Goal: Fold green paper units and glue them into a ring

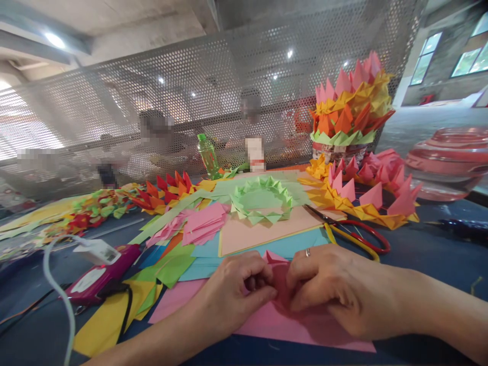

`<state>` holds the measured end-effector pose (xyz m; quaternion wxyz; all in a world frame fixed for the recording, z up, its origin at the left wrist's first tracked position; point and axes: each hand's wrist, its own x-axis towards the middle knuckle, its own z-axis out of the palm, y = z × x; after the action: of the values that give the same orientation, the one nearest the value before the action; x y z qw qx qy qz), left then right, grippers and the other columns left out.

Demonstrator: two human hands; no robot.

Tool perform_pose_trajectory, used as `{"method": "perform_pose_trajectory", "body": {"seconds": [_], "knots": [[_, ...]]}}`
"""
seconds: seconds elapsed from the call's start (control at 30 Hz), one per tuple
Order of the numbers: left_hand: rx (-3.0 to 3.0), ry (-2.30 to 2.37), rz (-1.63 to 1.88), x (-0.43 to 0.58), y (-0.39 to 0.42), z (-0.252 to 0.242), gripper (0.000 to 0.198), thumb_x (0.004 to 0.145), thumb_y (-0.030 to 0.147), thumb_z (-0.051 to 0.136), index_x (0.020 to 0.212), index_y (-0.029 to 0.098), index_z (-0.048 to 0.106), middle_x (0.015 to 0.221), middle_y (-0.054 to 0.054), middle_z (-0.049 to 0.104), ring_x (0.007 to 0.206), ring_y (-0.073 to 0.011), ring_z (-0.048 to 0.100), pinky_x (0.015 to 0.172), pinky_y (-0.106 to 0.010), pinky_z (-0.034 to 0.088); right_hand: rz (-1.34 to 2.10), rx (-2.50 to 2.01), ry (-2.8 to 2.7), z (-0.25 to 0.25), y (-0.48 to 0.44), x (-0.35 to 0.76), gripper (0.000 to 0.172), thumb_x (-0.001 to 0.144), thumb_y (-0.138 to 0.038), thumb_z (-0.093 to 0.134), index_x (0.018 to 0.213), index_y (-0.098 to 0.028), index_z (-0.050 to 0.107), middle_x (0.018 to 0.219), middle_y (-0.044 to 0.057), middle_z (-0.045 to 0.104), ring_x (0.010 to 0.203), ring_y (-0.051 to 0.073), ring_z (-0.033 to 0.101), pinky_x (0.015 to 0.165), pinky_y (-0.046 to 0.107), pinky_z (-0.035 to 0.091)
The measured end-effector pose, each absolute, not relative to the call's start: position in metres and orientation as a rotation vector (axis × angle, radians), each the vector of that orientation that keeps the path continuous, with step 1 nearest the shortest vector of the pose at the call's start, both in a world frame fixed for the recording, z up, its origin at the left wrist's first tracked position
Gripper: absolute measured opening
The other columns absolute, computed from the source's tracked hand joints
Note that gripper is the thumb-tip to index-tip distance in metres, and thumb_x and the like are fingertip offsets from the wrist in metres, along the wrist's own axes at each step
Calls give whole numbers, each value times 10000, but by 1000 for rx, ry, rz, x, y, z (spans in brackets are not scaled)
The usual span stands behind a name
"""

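Between my two hands is a folded piece of pink paper (281, 284), low over a larger pink sheet (305, 330). My left hand (244, 290) grips its left side with curled fingers and thumb. On its right side, my right hand (331, 284), with a ring on one finger, pinches the paper. A small pointed fold sticks up at the top between the hands. Just beyond them lie blue sheets and a peach sheet (244, 235). A ring of folded light green paper (233, 206) rests farther back on pale green sheets.
Scissors with red and yellow handles (356, 236) lie right of centre. Pink paper pieces (204, 223), a purple device (102, 274) with cables and a green bottle (208, 155) are leftward. A tiered paper stack (346, 112) and a clear jar (446, 162) stand right, behind a pink-and-yellow paper ring (371, 198).
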<state>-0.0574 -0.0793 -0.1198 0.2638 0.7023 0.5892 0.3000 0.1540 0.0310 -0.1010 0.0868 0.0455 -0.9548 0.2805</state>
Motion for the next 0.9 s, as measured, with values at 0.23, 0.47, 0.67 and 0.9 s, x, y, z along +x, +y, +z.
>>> {"method": "perform_pose_trajectory", "body": {"seconds": [0.23,0.47,0.67,0.9], "knots": [[1923,1619,772,-56,-80,-117,89,821,134,690,763,175,638,711,46,577,682,-93,526,617,-212,379,720,91,-2916,-98,26,152,455,723,42,571,1054,-223,738,1033,15,673,923,147,639,800,246,458],[2011,1664,832,-55,-83,-116,146,834,150,694,928,212,602,837,32,552,744,-118,511,671,-246,386,679,82,-2921,-97,22,151,310,785,-18,592,956,-231,738,990,25,673,876,151,633,767,249,470],[2025,1827,822,-54,-86,-116,310,818,183,721,1002,235,477,1013,2,517,932,-178,513,826,-319,418,668,72,-2945,-95,20,151,309,793,-5,593,961,-218,742,966,25,668,866,152,627,780,256,470],[2046,1829,757,-61,-84,-119,265,866,228,666,1017,238,448,1036,1,503,958,-185,516,858,-343,429,724,96,-2933,-92,20,152,337,763,30,584,952,-201,740,943,5,660,852,136,628,775,242,457]]}}
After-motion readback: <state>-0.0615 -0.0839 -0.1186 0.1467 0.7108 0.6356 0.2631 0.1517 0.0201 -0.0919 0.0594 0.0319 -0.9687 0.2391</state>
